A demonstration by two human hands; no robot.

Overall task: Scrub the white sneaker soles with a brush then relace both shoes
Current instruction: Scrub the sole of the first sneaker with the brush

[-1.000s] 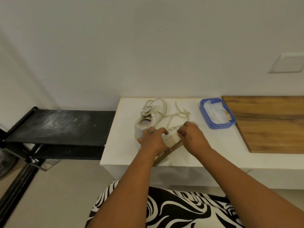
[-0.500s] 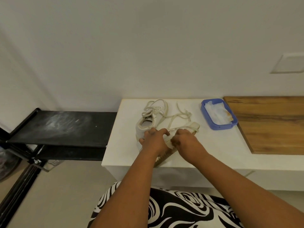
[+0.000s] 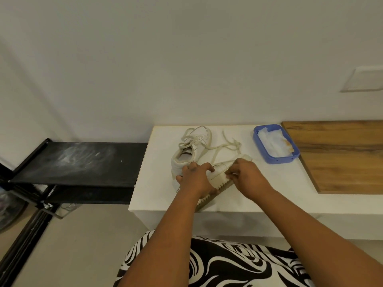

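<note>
White sneaker (image 3: 217, 179) lies tipped on its side at the tabletop's (image 3: 161, 195) front edge, ribbed sole facing the person. The left hand (image 3: 195, 179) is closed over its heel end; the right hand (image 3: 246, 175) pinches something pale at the upper, probably lace (image 3: 230, 145), though I cannot tell. The second sneaker (image 3: 191, 150) stands just behind, loosely laced. Risks: the loose lace may snag or slip from the pinch, and a hard tug could slide the sneaker off the edge.

Matt wooden board (image 3: 342, 156), seemingly plastic tray (image 3: 269, 156)
</note>
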